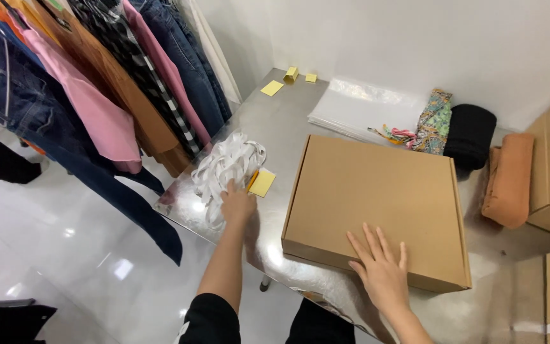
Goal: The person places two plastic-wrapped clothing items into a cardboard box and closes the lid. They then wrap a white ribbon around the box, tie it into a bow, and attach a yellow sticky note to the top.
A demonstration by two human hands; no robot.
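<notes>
Our left hand (237, 205) seems to pinch the white straps (227, 167), while our right hand (382, 271) lies spread on the cardboard box (377, 197).

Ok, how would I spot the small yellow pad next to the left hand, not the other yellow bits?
Start at the big closed cardboard box on the steel table. Just left of it lies a heap of white straps under the left hand. The yellow pad rests against that heap, while the other yellow pieces sit far back near the wall.
</notes>
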